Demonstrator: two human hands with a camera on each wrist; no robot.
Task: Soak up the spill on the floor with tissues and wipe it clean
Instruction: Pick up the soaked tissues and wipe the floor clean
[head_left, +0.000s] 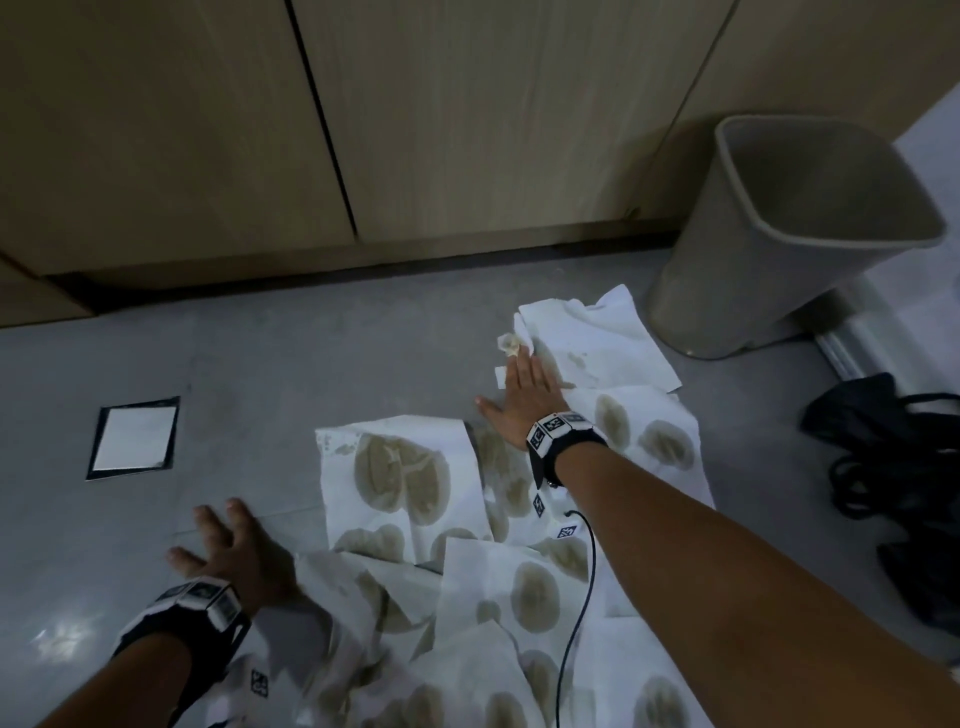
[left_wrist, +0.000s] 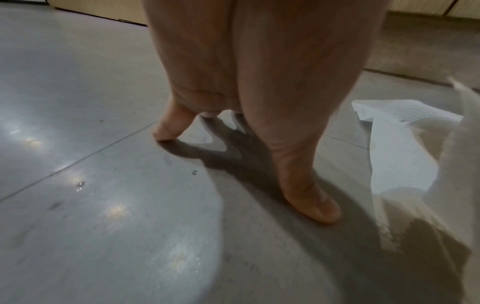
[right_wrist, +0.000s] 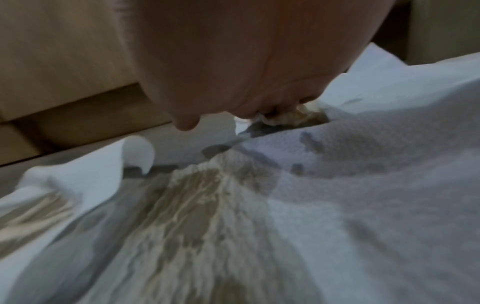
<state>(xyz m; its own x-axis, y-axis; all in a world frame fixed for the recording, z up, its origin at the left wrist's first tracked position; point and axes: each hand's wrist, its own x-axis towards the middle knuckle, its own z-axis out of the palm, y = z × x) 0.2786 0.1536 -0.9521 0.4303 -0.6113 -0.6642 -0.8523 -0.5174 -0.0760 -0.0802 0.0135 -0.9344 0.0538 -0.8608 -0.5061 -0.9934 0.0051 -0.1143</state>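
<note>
Several white paper tissues (head_left: 400, 467) with brown wet stains lie spread over the grey floor (head_left: 311, 353). My right hand (head_left: 522, 395) lies flat on the far tissues with straight fingers and the thumb spread left. Its fingertips touch a small soggy crumpled wad (head_left: 508, 343). In the right wrist view the palm (right_wrist: 233, 72) hovers over stained tissue (right_wrist: 337, 185), with the wad (right_wrist: 291, 115) at the fingers. My left hand (head_left: 228, 545) rests with spread fingers on bare floor just left of the tissues. It holds nothing; its thumb (left_wrist: 309, 195) touches the floor beside a tissue edge (left_wrist: 405, 148).
A beige waste bin (head_left: 779, 234) stands at the back right, next to the tissues. Wooden cabinet doors (head_left: 415, 130) run along the back. A square floor plate (head_left: 135, 439) sits to the left. A black bag with cords (head_left: 893, 467) lies at the right. A thin black cable (head_left: 582, 597) crosses the tissues.
</note>
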